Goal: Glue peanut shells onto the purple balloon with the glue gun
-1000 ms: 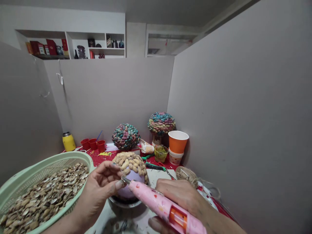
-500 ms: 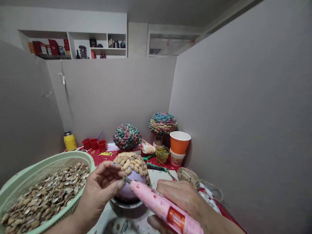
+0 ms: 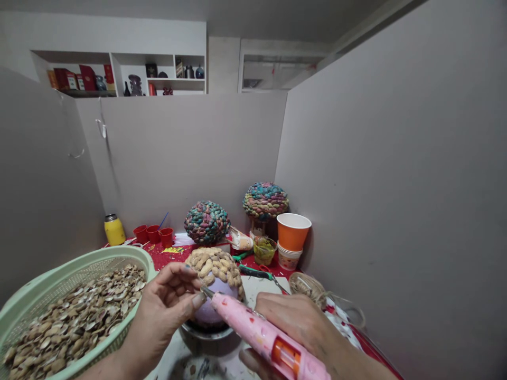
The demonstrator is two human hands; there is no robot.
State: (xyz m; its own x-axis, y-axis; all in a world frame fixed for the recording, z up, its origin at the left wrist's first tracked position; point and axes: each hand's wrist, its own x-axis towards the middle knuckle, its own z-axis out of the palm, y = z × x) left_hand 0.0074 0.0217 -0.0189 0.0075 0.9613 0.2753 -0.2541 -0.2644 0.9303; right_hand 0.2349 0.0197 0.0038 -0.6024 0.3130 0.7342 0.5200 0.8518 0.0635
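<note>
My right hand [image 3: 297, 316] is wrapped round a pink hot glue gun [image 3: 247, 327], its metal nozzle pointing left. At the nozzle tip, my left hand [image 3: 164, 303] has thumb and fingers drawn together in a pinch; what lies between them is too small and covered to make out. Just behind the nozzle, a lilac ball [image 3: 219, 287] rests in a round bowl [image 3: 209, 334]. Rows of peanut shells [image 3: 212, 261] cover the ball's top and right side, while the front is bare lilac. The glue gun and left fingers partly hide the ball.
A green basket [image 3: 138, 253] of shells stands left. Behind are red cups [image 3: 166, 238], a yellow bottle [image 3: 114, 231], two colourful shell-covered domes [image 3: 206, 221], and an orange paper cup [image 3: 293, 232]. Green-handled pliers [image 3: 255, 272] and twine [image 3: 307, 287] lie right. Grey panels enclose the table.
Almost nothing differs; the whole view has shifted very slightly. Both hands and the glue gun keep the same pose at the ball.
</note>
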